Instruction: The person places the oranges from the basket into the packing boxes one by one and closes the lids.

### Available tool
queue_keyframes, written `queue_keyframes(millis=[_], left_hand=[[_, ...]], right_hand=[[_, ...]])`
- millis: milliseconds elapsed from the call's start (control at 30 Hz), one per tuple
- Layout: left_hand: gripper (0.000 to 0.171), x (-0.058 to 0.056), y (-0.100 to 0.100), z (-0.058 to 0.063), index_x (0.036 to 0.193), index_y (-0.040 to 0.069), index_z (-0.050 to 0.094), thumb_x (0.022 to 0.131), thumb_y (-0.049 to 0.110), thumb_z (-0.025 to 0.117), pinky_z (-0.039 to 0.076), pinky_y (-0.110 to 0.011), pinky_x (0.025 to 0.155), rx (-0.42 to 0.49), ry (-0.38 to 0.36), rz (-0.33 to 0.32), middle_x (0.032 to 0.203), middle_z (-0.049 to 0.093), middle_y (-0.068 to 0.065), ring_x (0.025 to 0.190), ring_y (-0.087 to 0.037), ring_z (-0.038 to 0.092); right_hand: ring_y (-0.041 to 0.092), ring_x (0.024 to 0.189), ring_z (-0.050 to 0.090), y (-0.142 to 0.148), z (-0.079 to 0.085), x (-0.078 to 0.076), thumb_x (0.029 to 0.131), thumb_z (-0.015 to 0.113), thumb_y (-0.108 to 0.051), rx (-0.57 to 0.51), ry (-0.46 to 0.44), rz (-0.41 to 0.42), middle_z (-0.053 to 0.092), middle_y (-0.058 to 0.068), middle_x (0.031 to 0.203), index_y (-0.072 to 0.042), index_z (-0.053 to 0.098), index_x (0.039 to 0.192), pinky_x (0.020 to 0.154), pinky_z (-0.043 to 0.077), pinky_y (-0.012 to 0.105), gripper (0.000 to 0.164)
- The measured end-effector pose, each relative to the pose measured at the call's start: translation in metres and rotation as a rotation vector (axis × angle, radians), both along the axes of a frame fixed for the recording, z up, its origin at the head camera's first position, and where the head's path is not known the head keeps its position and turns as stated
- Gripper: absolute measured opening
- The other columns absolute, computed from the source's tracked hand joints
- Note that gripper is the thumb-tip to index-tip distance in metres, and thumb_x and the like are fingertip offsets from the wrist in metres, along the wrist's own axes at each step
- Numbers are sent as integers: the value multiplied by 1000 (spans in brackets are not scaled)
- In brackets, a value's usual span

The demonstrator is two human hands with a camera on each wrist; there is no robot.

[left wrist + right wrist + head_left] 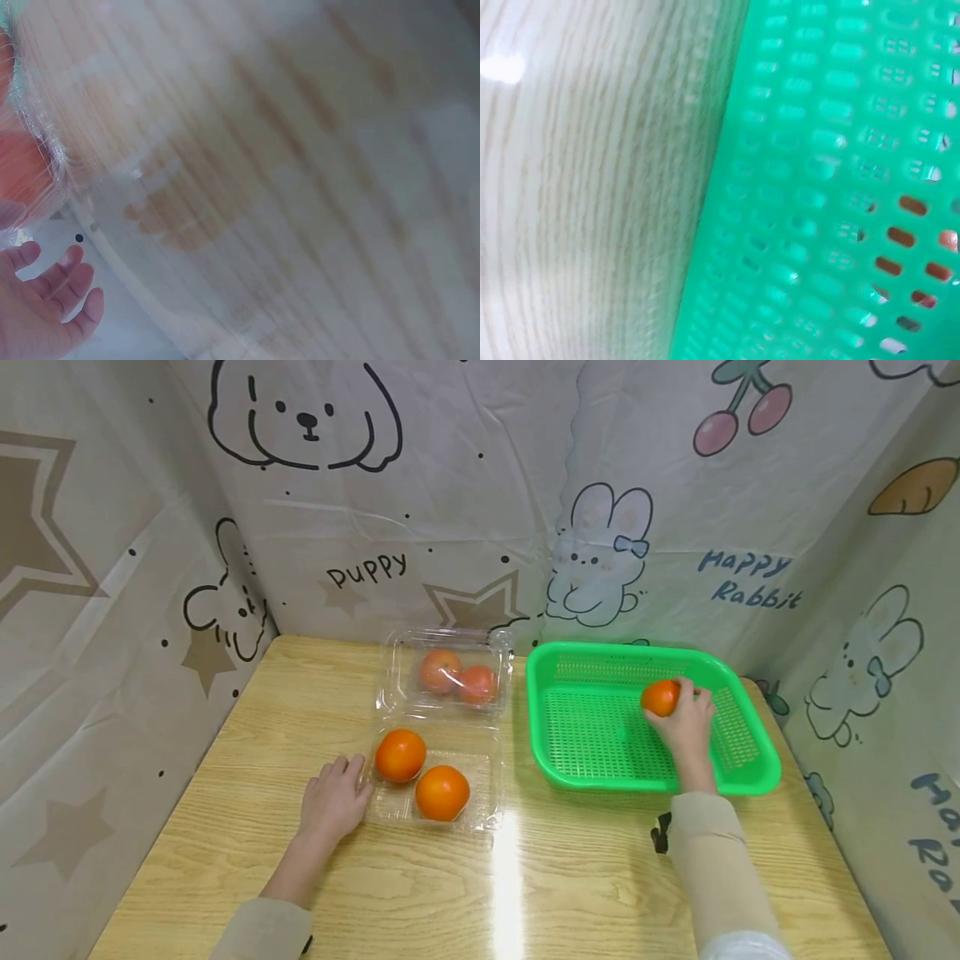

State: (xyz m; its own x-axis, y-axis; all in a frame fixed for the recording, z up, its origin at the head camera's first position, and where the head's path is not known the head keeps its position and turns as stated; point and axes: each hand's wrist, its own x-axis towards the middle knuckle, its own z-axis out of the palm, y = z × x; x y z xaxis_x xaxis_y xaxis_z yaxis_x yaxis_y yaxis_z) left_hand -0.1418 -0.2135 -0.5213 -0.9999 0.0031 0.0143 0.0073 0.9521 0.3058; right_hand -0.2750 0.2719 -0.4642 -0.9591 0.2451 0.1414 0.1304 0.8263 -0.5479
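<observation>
In the head view my right hand [686,722] grips a round, smooth orange fruit [661,697] over the right part of a green plastic basket [551,777]. Through the basket's slotted wall [780,187], the right wrist view shows orange bits; that hand is hidden there. My left hand [333,797] rests at the left edge of a clear plastic clamshell box [487,814], its fingers [82,281] loosely bent with nothing gripped. Two orange fruits [401,756] [442,793] lie in the near half of the box. Two more fruits [441,672] [478,684] show through the clear plastic behind.
A wood-grain table [420,893] carries the box and, to its right, the basket. Printed cloth [465,502] hangs behind the table and along both sides. The basket's far rim stands close to the back cloth.
</observation>
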Motion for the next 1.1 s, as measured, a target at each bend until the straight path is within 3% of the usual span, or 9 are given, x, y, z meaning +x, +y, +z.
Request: queue_keyframes(millis=[1100], left_hand=[[47, 0, 0, 0, 125, 3, 45, 86, 28, 53, 40, -51, 74, 3, 7, 2, 110, 50, -21, 97, -37, 48]], right_hand=[[42, 112, 35, -58, 33, 15, 69, 75, -19, -24, 243, 110, 33, 25, 126, -10, 43, 124, 81, 40, 59, 65]])
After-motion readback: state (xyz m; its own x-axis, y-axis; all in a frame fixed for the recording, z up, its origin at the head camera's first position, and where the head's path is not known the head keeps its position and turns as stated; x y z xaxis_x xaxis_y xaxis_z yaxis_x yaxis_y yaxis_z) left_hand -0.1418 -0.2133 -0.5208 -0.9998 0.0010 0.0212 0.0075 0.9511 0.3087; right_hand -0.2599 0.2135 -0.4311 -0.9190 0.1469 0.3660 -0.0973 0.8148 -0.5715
